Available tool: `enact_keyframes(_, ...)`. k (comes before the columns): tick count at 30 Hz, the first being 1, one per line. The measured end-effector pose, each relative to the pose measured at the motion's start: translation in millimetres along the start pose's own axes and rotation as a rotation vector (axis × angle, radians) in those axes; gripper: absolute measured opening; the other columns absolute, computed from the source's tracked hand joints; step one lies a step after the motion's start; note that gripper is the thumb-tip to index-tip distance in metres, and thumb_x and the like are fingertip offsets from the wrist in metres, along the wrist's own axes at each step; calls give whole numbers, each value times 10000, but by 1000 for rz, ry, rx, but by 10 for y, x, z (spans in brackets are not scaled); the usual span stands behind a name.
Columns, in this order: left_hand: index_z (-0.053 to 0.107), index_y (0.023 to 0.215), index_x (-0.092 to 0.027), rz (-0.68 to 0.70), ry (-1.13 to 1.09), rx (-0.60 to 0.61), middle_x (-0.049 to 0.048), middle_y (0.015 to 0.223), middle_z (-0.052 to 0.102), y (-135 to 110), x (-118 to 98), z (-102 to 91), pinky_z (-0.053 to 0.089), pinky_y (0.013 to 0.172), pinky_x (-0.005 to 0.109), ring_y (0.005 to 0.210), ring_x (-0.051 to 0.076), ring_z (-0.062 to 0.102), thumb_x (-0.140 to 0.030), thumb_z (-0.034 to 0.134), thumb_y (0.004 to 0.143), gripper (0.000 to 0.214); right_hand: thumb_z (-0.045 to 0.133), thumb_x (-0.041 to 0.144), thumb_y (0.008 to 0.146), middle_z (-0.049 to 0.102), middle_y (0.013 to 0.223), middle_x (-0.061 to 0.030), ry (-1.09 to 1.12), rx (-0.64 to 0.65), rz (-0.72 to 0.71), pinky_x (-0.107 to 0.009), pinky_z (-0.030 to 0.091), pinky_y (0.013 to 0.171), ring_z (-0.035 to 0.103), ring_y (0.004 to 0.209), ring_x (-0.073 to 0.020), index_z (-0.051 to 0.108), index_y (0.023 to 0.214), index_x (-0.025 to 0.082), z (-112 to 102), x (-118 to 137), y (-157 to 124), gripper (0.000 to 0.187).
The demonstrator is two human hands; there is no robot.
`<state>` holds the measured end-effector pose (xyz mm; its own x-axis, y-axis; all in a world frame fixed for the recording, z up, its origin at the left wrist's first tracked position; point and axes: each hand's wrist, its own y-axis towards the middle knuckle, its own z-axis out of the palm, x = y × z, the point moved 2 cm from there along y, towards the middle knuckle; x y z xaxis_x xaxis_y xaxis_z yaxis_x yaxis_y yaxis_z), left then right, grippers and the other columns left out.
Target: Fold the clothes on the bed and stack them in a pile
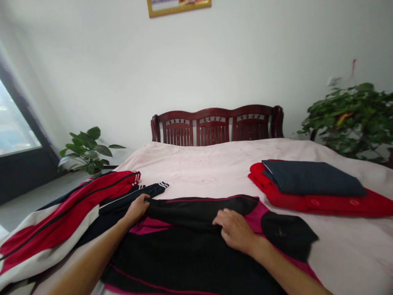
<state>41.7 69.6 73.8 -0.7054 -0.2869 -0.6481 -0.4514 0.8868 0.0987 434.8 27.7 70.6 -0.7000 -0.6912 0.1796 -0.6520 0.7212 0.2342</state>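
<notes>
Head view | left hand (138, 208): fingers pinching the end of a black sleeve (187, 209) | right hand (236, 230): fingers curling onto that sleeve, whether pinching I cannot tell | black-and-magenta top (184, 258): lying flat beneath both hands' fingers on the pale pink bed (196, 168) | red-and-white jacket (76, 213): sprawling left of the left fingers | folded navy cloth (316, 179): resting on a red garment (331, 205), right of the right fingers

Garment (184, 254) left of clothes stack (313, 178)

The jacket (184, 258) is smooth matt cloth, the sheet (196, 172) beneath it dull cloth, the headboard (214, 126) beyond it glossy wood
</notes>
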Motion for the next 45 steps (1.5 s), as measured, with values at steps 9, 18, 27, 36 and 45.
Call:
enact_keyframes(9,646,1022,-240,841,136,186,29,1010,655,-1113,-967,216,463,904,290,973,171,608,-239,481,936,187,386,242,906,601,1304,-93,-12,-221,596,-320,423,915,585,1135,-219,626,1203,198,-367,-1088,-21,385)
enact_keyframes(18,550,1229,-181,1167,472,368,90,1052,631,-1986,-1616,1166,481,804,384,942,250,572,-171,464,907,333,487,404,909,702,994,-82,-55,-53,672,-284,390,711,630,935,-217,688,947,207,-297,-1429,81,284)
enact_keyframes(27,651,1147,-292,1059,330,509,38,1050,622,-1836,-1544,1167,470,882,376,967,222,574,-170,550,820,364,550,295,857,681,1036,-67,-101,-58,720,-272,412,734,622,929,-189,707,939,222,-207,-1668,132,191)
enact_keyframes(36,695,1092,-229,824,-194,570,7,1033,706,-1395,-1226,654,490,885,251,955,139,644,-60,467,787,417,451,167,871,614,1266,-167,-256,-189,590,-450,367,1024,507,1215,-311,636,1231,155,-224,-1049,263,405)
enact_keyframes(45,699,1094,-265,511,457,131,65,1206,645,-574,-327,150,353,1065,455,1193,268,544,-255,498,881,293,443,478,950,329,1575,-75,29,167,88,-568,165,1178,234,1465,-297,388,1491,261,203,172,116,585)
